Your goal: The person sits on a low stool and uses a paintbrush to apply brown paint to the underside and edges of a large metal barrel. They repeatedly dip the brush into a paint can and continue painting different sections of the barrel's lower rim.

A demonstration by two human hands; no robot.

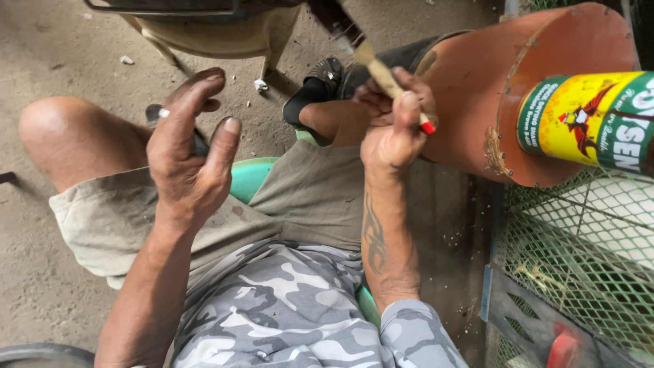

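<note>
Paintbrush [373, 63] gripped in rt hand [395, 129]; lt hand [187, 160] empty, prob. idle.

Green wire mesh [586, 252], yellow-green labelled can [593, 119], plastic chair [218, 31], dusty floor [61, 48]

At upper right we see a can [593, 119] on a drum [477, 88]; our brush [381, 71] sits left of it, mesh [579, 252] below.
</note>
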